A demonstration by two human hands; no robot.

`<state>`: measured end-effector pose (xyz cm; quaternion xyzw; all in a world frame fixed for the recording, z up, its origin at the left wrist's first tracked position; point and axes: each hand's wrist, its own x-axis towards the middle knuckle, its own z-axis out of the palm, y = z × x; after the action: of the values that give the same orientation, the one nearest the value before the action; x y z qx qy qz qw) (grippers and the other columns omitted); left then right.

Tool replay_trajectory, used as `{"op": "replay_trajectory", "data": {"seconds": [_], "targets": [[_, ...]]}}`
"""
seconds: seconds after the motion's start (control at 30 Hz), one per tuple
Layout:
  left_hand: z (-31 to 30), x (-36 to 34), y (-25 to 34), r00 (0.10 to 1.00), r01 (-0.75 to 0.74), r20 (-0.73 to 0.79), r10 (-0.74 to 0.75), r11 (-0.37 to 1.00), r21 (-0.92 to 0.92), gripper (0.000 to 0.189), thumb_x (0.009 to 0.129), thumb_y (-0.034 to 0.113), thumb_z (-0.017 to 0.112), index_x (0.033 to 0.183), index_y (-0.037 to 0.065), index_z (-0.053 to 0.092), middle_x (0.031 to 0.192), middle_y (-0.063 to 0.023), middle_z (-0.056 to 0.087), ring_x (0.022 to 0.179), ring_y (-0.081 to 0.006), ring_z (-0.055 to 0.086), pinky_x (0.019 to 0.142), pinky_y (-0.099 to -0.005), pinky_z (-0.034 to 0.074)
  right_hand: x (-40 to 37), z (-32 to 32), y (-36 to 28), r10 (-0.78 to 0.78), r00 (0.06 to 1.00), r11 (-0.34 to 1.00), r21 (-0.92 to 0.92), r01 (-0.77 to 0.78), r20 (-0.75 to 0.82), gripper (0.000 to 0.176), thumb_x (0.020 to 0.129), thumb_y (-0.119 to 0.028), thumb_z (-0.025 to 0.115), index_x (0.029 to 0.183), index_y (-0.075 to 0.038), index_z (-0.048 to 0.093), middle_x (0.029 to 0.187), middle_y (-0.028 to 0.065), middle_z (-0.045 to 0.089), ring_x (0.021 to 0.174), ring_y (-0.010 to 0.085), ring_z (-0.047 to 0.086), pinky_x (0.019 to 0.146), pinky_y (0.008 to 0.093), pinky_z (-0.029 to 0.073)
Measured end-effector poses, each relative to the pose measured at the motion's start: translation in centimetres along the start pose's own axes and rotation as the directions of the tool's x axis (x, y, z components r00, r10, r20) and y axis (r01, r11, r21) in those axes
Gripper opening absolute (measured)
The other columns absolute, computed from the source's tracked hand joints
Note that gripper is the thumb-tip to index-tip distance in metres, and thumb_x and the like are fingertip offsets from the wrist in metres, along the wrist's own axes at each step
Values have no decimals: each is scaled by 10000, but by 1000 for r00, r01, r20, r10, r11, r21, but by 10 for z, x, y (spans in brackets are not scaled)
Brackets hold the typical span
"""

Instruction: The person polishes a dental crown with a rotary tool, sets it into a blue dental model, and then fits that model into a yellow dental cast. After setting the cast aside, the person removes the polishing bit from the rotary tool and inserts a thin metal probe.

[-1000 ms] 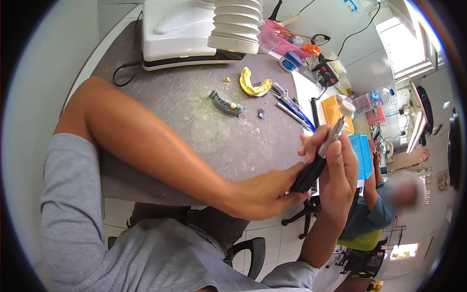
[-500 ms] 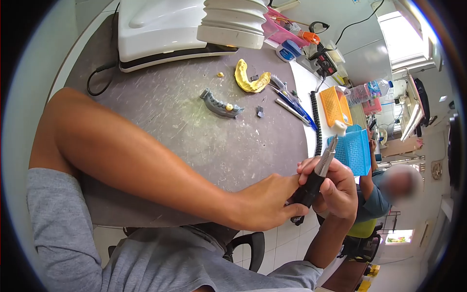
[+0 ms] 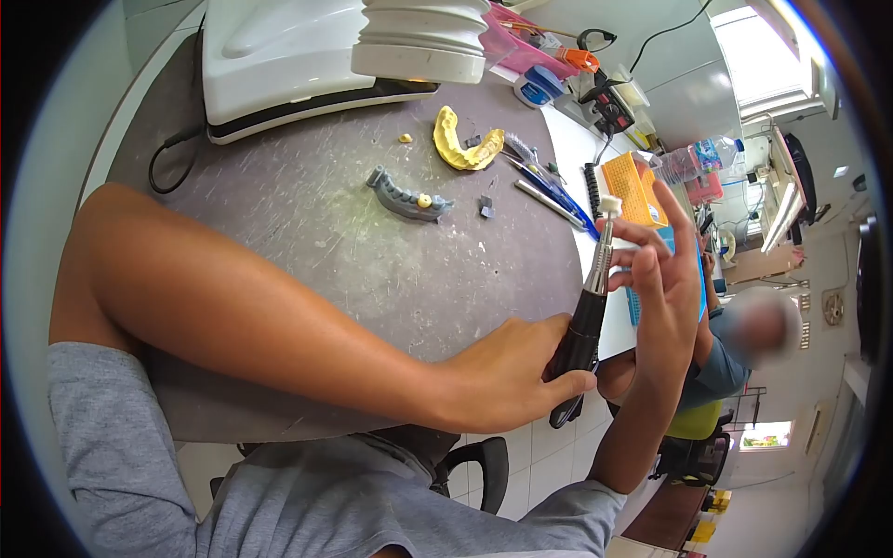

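My left hand [image 3: 507, 377] is wrapped round the black body of a dental handpiece [image 3: 581, 335], its thumb lying along the near side. The tool points away from me, and at its silver tip sits a small white piece [image 3: 610, 205]. My right hand [image 3: 656, 270] is just right of the metal nose, fingers spread and bent, with fingertips close by the tip. On the bench ahead lies a grey dental arch model [image 3: 405, 197] with one cream-coloured tooth [image 3: 424, 201]. Beyond it is a yellow horseshoe-shaped dental piece [image 3: 456, 149]; a small yellowish crown-like piece [image 3: 405, 139] lies to its left.
A white machine with a ribbed hose [image 3: 419, 46] stands at the back. Slim tools [image 3: 549, 200] lie by the bench's right edge, near an orange basket [image 3: 633, 186], a blue basket [image 3: 634, 305] and a water bottle [image 3: 698, 160]. A person [image 3: 716, 358] sits farther right.
My right hand has let go of the handpiece and spread its fingers beside the tip. My left hand keeps its grip, and the tool now points more steeply away. The view has shifted slightly.
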<state>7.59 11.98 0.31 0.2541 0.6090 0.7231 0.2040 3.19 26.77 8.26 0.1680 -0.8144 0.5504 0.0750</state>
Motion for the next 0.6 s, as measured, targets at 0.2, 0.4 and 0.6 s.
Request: {"op": "replay_trajectory", "data": {"seconds": [0.2, 0.4, 0.6], "targets": [[2, 1, -8, 999, -36, 18, 35, 998, 50, 418, 916, 329, 633, 1076, -40, 518, 833, -193, 668, 749, -291, 672, 699, -378, 528, 40, 2, 0, 8, 993, 970, -242, 21, 119, 223, 948, -189, 622, 983, 20, 691, 782, 33, 660, 681, 50, 579, 567, 181, 420], [0, -1, -1, 999, -33, 22, 33, 999, 23, 370, 899, 260, 615, 1020, -74, 512, 818, -282, 633, 811, -451, 627, 735, -487, 486, 80, 9, 45, 36, 990, 960, -279, 3, 136, 201, 918, -179, 648, 961, 14, 687, 749, 23, 658, 644, 58, 586, 551, 198, 435], [-2, 1, -3, 999, -19, 34, 18, 1000, 19, 376, 905, 262, 611, 1025, -75, 495, 796, -283, 622, 789, -466, 615, 723, -496, 484, 79, 33, 71, 95, 978, 842, -538, 20, 184, 195, 876, -196, 694, 944, -14, 705, 684, 49, 650, 596, 89, 586, 561, 247, 467]]}}
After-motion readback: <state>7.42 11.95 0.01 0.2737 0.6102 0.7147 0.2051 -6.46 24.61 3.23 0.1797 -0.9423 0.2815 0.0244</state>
